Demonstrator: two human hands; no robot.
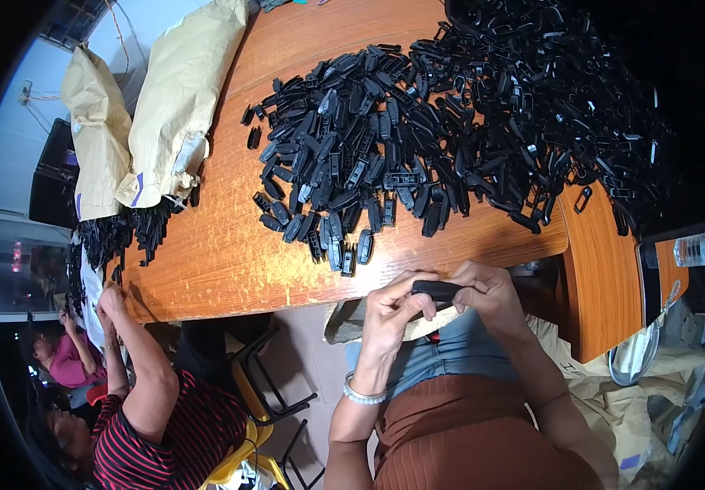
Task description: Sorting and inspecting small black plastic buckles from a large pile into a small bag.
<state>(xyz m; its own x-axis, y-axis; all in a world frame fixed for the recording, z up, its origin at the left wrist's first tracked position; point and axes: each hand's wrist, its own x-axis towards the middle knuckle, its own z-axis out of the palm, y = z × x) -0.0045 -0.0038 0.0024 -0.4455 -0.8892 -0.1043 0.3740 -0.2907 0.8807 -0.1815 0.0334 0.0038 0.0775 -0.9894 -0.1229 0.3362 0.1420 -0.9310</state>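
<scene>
Head view.

Item 1: left hand [386, 314], fingers curled, thumb and fingertips pinching the left end of a small black plastic part [436, 289]. A beaded bracelet [362, 395] sits on that wrist.

Item 2: right hand [493, 294], fingers bent, pinching the right end of the same black plastic part. The 2 hands meet on it, held just off the near edge of the wooden table [222, 253], above the lap.

Item 3: heap of black plastic parts [450, 122], spread on the table well beyond both hands and thickest beyond the right hand. Its nearest loose pieces lie just beyond the left hand.

Item 4: 2 tan paper sacks [177, 98], far to the left of the left hand at the table's far corner, with more black parts spilling from under them.

Item 5: a second person [156, 408] in a striped top, seated left of the left hand, hands raised at the table's left edge.

Item 6: clear plastic bottle [695, 247], lying to the right of the right hand.

Item 7: yellow chair [254, 408], below and left of the left hand.
</scene>
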